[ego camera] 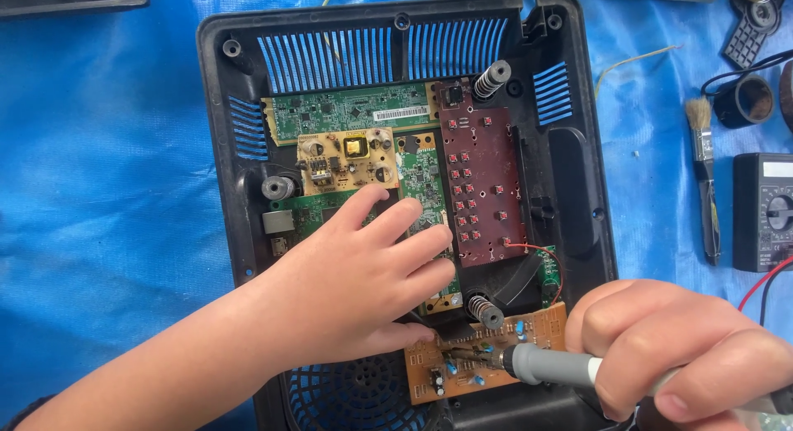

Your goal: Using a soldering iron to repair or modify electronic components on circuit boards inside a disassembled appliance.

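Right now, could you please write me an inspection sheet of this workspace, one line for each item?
Surface: blue plastic sheet covers the work area.
Job's things: open black casing with green, tan and dark red circuit boards; small orange board at its lower edge.
Clutter: paintbrush, multimeter and roll of black tape at the right.
Hands: left hand rests flat on the green boards; right hand grips a grey soldering iron, tip on the orange board.
Cables: thin red wire by the dark red board; red and black leads near the multimeter.
Surroundings: dark object at the top left corner, unclear.
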